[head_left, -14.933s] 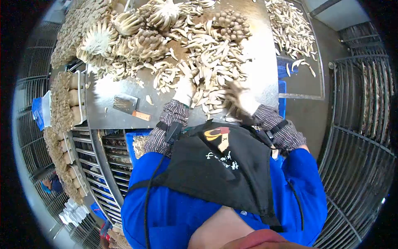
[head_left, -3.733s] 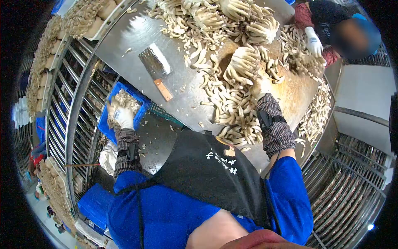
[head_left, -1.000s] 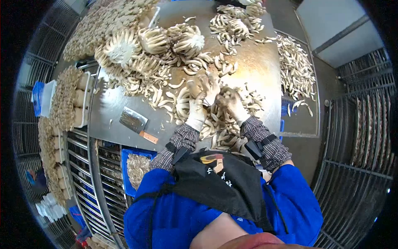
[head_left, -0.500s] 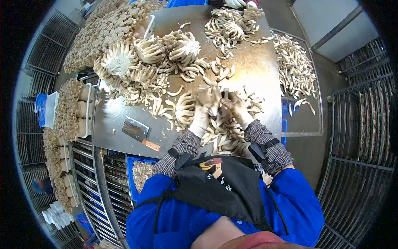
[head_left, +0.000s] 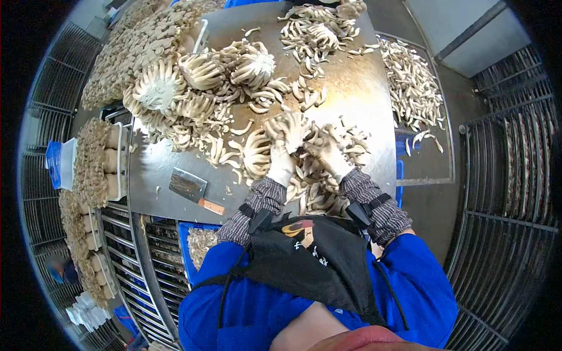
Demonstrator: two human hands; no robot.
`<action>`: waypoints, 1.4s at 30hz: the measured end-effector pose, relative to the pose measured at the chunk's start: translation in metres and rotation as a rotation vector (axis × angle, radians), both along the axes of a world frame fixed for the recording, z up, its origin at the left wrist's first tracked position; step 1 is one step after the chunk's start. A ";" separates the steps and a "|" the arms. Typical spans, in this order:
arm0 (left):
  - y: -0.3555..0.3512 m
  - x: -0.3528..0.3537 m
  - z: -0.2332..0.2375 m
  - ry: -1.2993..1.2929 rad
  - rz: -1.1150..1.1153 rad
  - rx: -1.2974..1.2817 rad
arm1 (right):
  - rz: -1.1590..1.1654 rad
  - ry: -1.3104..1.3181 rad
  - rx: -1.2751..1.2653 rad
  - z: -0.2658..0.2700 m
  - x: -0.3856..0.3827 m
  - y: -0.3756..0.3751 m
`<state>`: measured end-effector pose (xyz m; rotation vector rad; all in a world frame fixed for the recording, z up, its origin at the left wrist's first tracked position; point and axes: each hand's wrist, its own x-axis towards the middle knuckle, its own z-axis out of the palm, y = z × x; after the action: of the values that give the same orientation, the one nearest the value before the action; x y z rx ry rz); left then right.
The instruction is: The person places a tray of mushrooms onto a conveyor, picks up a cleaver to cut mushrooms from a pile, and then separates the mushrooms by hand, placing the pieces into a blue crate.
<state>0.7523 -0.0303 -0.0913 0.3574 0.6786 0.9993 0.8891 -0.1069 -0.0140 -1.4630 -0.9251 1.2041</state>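
Observation:
My left hand (head_left: 283,153), in a pale glove, is closed on a cluster of mushrooms (head_left: 289,125) whose stems fan out above the fingers. Close beside it, my gloved right hand (head_left: 329,155) has its fingers curled over mushrooms at the cluster's right side; the fingertips are partly hidden. Loose mushrooms (head_left: 316,202) lie beneath and in front of both hands. Another mushroom clump (head_left: 256,153) rests just left of my left hand. A cleaver (head_left: 188,185) with a wooden handle lies flat on the metal table (head_left: 234,26), farther left.
Large mushroom clusters (head_left: 159,91) are heaped at the table's back left. A pile of separated mushrooms (head_left: 319,36) sits at the far end. More mushrooms (head_left: 413,85) fill a spot beyond the right edge. Racks (head_left: 515,175) stand at right, a metal rail (head_left: 126,251) at left.
My left hand has turned, and the cluster's fanned stems now show more clearly above it. My right hand has shifted slightly left and down. The whole view has moved a little.

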 end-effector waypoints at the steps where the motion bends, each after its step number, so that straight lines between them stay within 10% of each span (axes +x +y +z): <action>1: -0.002 0.005 0.025 0.006 0.109 -0.145 | -0.050 0.003 -0.012 -0.016 -0.004 -0.003; 9: -0.002 -0.005 -0.015 0.291 -0.101 0.272 | -0.062 0.325 -0.140 0.002 0.002 0.006; 12: 0.005 0.005 -0.021 0.309 0.055 0.198 | -0.108 -0.189 -0.140 -0.010 -0.012 -0.001; 14: 0.012 0.000 -0.035 0.317 0.028 0.227 | -0.031 -0.100 0.034 -0.065 -0.015 0.002; 17: 0.011 -0.005 0.012 0.442 -0.201 0.180 | -0.220 0.036 -0.134 -0.008 -0.003 0.013; 18: 0.015 -0.007 -0.018 0.270 -0.304 0.301 | -0.161 -0.317 0.030 -0.006 0.004 0.022; 20: -0.004 0.001 0.050 0.452 -0.240 0.315 | -0.016 -0.408 0.024 0.011 0.011 0.029; 28: 0.004 -0.002 0.030 0.492 -0.166 0.419 | -0.115 -0.240 -0.065 0.002 0.001 0.026; 30: 0.010 -0.005 0.013 0.328 -0.140 0.472 | -0.169 -0.593 0.224 -0.036 -0.001 0.022; 31: 0.020 -0.007 0.007 0.701 -0.102 0.871 | -0.112 -0.470 0.072 -0.017 -0.006 0.021; 34: 0.014 -0.005 0.038 0.654 -0.013 0.865 | -0.267 0.127 0.093 -0.015 -0.007 0.021; 35: 0.002 -0.005 0.067 0.293 -0.119 0.424 | -0.206 -0.213 0.211 -0.014 -0.004 0.019; 39: -0.010 -0.003 0.005 0.892 -0.161 0.801 | -0.207 -0.438 0.324 0.011 -0.014 0.036; 42: -0.008 0.006 0.013 0.536 -0.143 0.492 | -0.095 -0.730 0.138 0.006 -0.015 0.033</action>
<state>0.7587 -0.0383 -0.0782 1.1179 0.8667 0.9301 0.8738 -0.0738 -0.0081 -1.8398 -1.3652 0.5045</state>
